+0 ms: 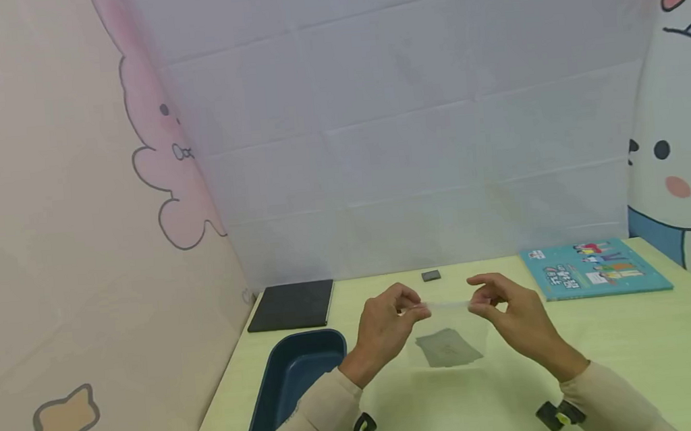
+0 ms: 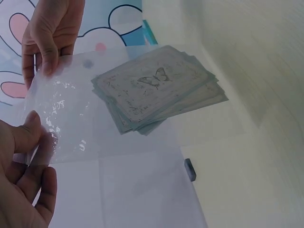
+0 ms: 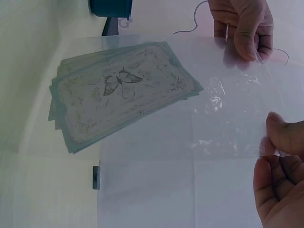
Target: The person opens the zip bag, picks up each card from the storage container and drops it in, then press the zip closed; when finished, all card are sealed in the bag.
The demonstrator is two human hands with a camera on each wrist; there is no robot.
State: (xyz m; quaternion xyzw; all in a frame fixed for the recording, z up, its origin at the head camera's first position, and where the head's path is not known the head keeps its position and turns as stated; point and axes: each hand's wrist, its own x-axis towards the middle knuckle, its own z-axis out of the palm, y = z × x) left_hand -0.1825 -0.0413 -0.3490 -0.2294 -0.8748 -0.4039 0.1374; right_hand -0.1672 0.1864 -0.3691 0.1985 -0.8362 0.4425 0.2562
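A clear plastic bag hangs above the pale green table, and both hands pinch its top edge. My left hand pinches the left corner between thumb and fingers, and my right hand pinches the right corner. Inside the bag lies a fanned stack of grey-green cards with a butterfly print. The left wrist view shows the left hand on the bag and the right hand opposite it. In the right wrist view the right hand and left hand hold the film over the cards.
A dark blue tray stands at the table's left front, with a black pad behind it. A small grey block lies near the back wall. A teal book lies at the back right. Cloth walls enclose the table.
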